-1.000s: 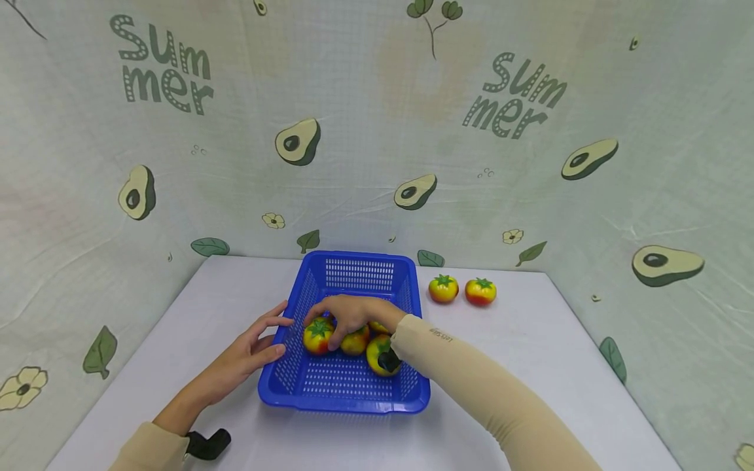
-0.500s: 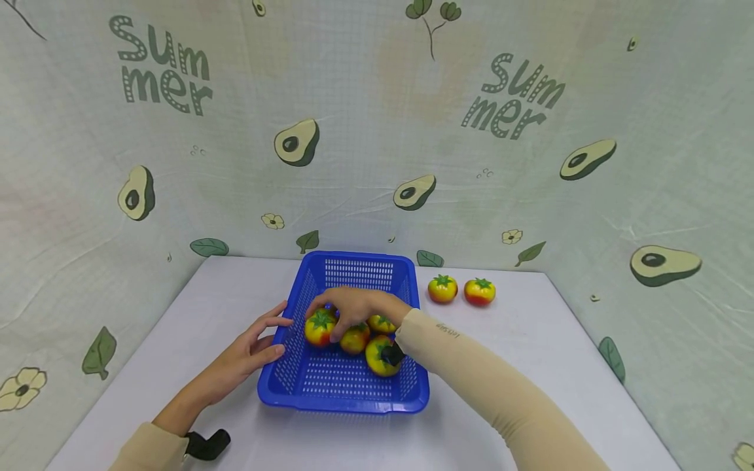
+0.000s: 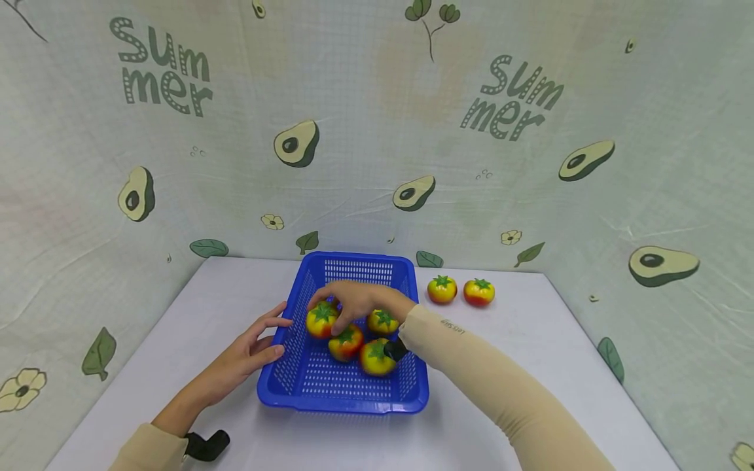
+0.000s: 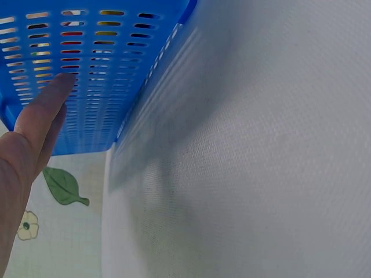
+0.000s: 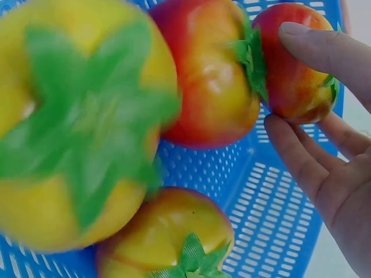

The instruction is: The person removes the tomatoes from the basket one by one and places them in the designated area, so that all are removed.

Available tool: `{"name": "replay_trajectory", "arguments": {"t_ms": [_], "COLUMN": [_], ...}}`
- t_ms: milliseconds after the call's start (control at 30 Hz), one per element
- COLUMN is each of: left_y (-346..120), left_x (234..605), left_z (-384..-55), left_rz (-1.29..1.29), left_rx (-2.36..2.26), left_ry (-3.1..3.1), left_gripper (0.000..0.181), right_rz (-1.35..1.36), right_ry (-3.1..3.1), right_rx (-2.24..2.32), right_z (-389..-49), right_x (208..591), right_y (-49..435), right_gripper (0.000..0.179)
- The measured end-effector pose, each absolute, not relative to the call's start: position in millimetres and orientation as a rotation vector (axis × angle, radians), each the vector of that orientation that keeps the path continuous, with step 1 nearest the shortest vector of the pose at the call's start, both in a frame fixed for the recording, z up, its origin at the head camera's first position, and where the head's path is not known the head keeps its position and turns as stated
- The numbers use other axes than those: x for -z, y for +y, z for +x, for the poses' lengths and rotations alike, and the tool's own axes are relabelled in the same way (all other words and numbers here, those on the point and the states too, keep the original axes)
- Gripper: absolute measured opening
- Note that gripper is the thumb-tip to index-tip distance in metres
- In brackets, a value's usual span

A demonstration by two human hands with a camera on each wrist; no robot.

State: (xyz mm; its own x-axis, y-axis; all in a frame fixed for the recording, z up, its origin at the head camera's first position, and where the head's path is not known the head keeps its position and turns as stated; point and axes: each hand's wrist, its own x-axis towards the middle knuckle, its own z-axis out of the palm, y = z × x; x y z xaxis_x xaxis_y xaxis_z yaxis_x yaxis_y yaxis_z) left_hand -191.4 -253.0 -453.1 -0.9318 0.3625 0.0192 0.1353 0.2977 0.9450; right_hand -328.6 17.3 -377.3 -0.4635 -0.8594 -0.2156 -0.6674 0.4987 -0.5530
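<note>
In the head view my right hand reaches into a blue plastic basket and pinches a yellow-and-red toy tomato with a green star-shaped top, at the left side. The right wrist view has the thumb on one side of that tomato and the fingers on the other. Several more lie close by in the basket: a middle tomato, a front one, the yellow tomato, and another tomato under my wrist. My left hand touches the basket's left side with fairly straight fingers.
On the white table, right of the basket, sit two more toy tomatoes, a left one and a right one. A printed cloth hangs around the back and sides. Black cameras, such as the left one, are strapped to both wrists.
My right hand has shifted slightly back and up with the pinched tomato. The middle and front tomatoes have shifted a little to the left. My left hand stays put.
</note>
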Motion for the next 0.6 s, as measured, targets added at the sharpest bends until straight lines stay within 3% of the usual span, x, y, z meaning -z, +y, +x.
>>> {"name": "replay_trajectory", "arguments": {"t_ms": [600], "left_y": [-253], "left_x": [455], "left_z": [-192], "left_rz": [0.471], "left_rx": [-1.705], "left_ry": [2.342], "left_gripper": [0.046], "right_rz": [-1.295], "right_ry": [2.33], "right_rx": [0.549], "right_z": [-330], "right_x": [358], "right_y": [35], "right_gripper": [0.059]}}
